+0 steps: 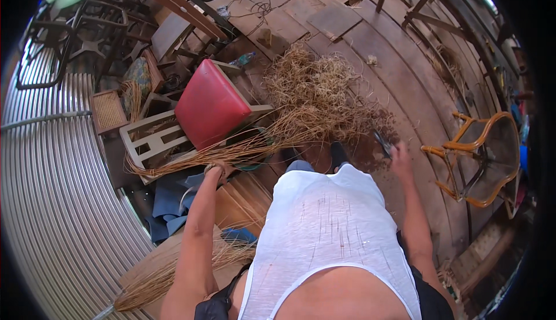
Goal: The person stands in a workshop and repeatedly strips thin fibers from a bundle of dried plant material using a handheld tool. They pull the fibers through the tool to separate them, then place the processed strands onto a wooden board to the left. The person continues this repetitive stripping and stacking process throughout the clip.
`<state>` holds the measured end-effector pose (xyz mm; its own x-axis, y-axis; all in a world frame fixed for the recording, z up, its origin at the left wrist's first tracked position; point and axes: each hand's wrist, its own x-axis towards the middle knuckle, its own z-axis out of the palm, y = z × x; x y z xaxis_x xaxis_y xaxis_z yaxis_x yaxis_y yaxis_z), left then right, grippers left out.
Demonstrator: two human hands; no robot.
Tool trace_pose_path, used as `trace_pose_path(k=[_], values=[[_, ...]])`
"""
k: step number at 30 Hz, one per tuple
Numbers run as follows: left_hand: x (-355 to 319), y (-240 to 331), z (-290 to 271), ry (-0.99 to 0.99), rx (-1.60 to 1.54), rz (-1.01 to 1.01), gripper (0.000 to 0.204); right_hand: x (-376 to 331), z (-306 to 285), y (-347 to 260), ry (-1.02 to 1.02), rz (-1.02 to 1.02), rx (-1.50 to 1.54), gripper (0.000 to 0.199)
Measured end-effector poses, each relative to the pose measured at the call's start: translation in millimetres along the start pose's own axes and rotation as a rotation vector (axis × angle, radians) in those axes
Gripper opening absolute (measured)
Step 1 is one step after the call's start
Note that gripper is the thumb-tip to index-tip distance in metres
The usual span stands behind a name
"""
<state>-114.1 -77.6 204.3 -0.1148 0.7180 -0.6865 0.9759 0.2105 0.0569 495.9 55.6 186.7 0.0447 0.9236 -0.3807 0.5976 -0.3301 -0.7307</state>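
My left hand (216,173) is closed at the lower edge of a long bundle of thin brown cane strands (231,153). The strands fan out to the right over a tangled heap of pale shavings (315,85). Its fingers are partly hidden among the strands. On the right, my right hand (401,158) grips a pair of dark metal cutters (382,144), pointing up and left above the floor. A pale wooden chair with a red padded seat (208,104) lies tipped behind the bundle, its slatted back under the strands' left end.
A cane-framed chair (483,158) stands at the right. More strands (153,279) lie on a board at lower left, near blue cloth (169,204). Corrugated metal sheeting (52,192) lines the left. Stacked frames (75,42) and a loose cable (263,8) are farther off.
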Motion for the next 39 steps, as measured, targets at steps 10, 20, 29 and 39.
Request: trace_pose_path(k=[10, 20, 29, 39], values=[[30, 151, -100, -0.4, -1.805, 0.284, 0.017, -33, 71, -109, -0.377, 0.099, 0.198, 0.014], [63, 257, -231, 0.018, -0.937, 0.593, 0.02, -48, 79, -93, -0.342, 0.061, 0.283, 0.014], [19, 195, -412, 0.247, -2.055, 1.336, 0.016, -78, 60, -74, -0.198, 0.25, 0.346, 0.014], [93, 199, -209, -0.168, -1.334, 0.434, 0.021, -27, 60, -122, -0.218, 0.204, 0.525, 0.016]])
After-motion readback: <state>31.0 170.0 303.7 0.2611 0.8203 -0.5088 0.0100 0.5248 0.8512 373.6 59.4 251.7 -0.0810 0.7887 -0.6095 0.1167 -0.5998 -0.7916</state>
